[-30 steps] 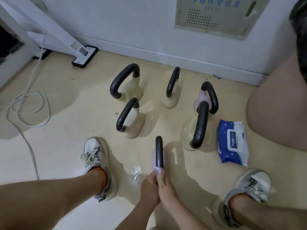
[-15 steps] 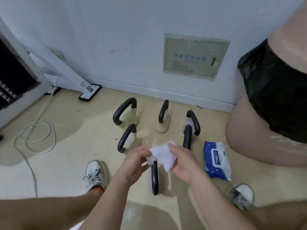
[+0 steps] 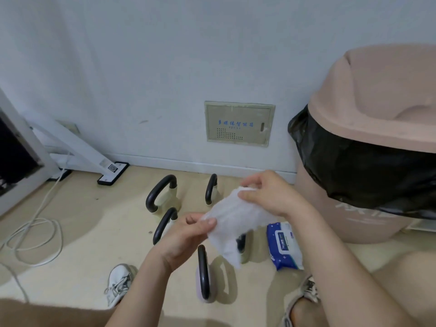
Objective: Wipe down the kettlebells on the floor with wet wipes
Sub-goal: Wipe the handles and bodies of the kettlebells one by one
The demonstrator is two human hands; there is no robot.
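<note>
A white wet wipe [image 3: 232,220] is stretched out between my hands, above the floor. My left hand [image 3: 188,234] pinches its lower left corner and my right hand [image 3: 266,194] pinches its upper right edge. Below them several kettlebells with black handles stand on the beige floor. The nearest, pale purple kettlebell [image 3: 204,274] is straight under the wipe. Two cream kettlebells [image 3: 162,194] [image 3: 165,224] stand to the left and a third cream kettlebell [image 3: 211,188] near the wall. Another is mostly hidden behind the wipe.
A blue pack of wet wipes [image 3: 284,245] lies on the floor to the right. A pink bin [image 3: 368,142] with a black liner stands at the right. A white cable [image 3: 35,237] coils at the left. My shoes [image 3: 119,283] [image 3: 304,296] flank the nearest kettlebell.
My hands left the nearest kettlebell's handle, rose and pulled the wipe open between them. The view tilted upward, bringing the wall and bin into sight.
</note>
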